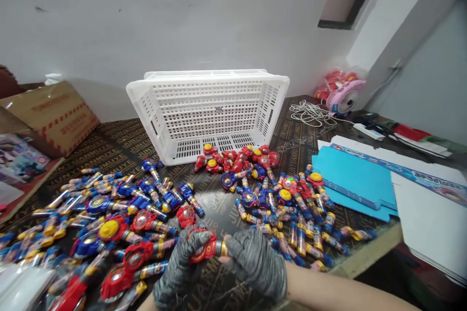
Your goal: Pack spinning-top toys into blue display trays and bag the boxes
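My left hand, in a grey striped glove with bare fingertips, is closed around a red toy piece at the bottom centre. My right hand, gloved the same way, grips the tube joined to the right side of that red piece; much of the tube is hidden by its fingers. Just above my left hand lies another red toy piece. Red and blue toy pieces with tubes spread to the left, and a pile of small tubes lies to the right.
A white plastic basket lies on its side behind a heap of red pieces. Blue sheets and white printed cards are at the right. A pink fan, white cable and cardboard box stand further back.
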